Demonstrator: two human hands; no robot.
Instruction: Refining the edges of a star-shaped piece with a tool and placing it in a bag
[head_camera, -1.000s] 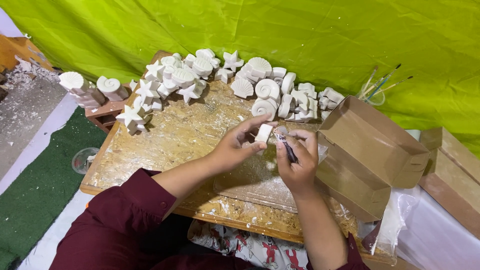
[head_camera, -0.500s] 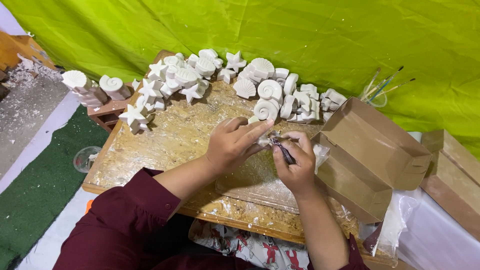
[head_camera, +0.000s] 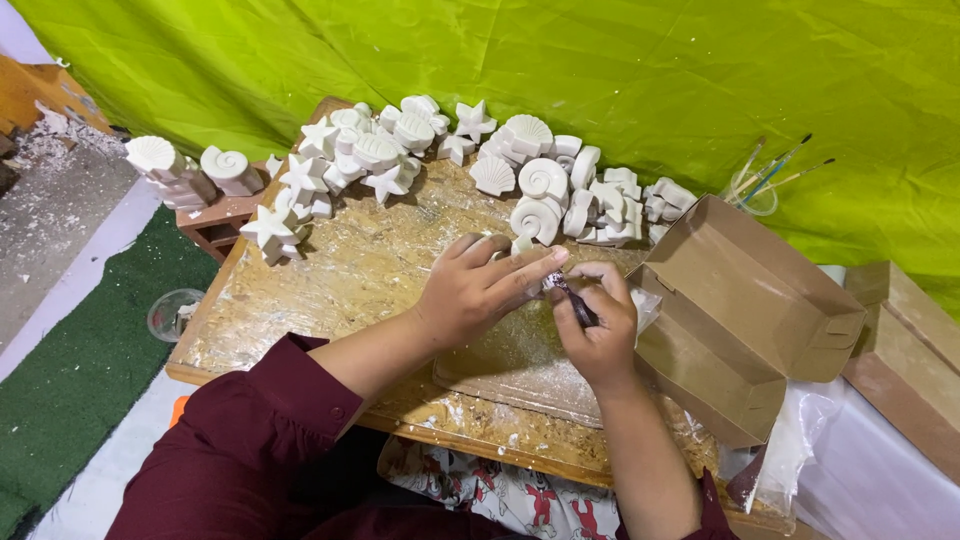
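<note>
bright even diffuse light, soft faint shadows, sharp focus, no glare, slight wide-angle distortion.

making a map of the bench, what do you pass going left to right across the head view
green mat → clear glass dish → white star casts → left hand → right hand → open cardboard box → paintbrushes in a cup

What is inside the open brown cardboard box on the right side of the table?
The cardboard box shows only bare brown walls and floor; nothing visible inside. Its lower near corner is hidden behind the front flap, so that part cannot be checked.
</note>
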